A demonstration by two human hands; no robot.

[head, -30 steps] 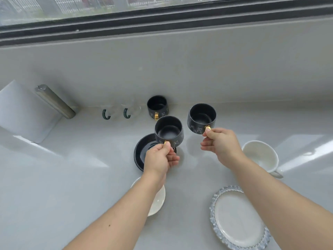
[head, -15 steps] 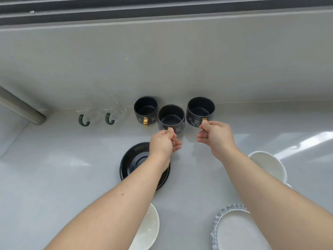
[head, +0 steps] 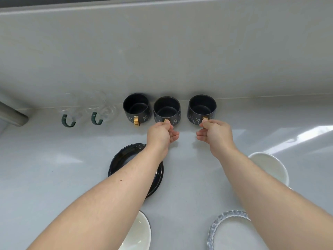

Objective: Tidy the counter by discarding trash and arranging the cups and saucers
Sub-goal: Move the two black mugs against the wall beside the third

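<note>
Three dark cups with gold handles stand in a row against the back wall of the counter. My left hand pinches the handle of the middle cup. My right hand pinches the handle of the right cup. Both held cups rest on the counter or just above it; I cannot tell which. The left cup stands free. A black saucer lies under my left forearm. Nearer me lie a white saucer, a white cup and a glass-rimmed plate.
Two clear glass cups with green handles stand left of the dark cups at the wall. A metal cylinder juts in at the far left. The grey wall rises directly behind the cup row.
Both hands carried their dark cups away from me to the back wall and lowered them beside the third cup. The view tilted down, so the window is out of sight.
</note>
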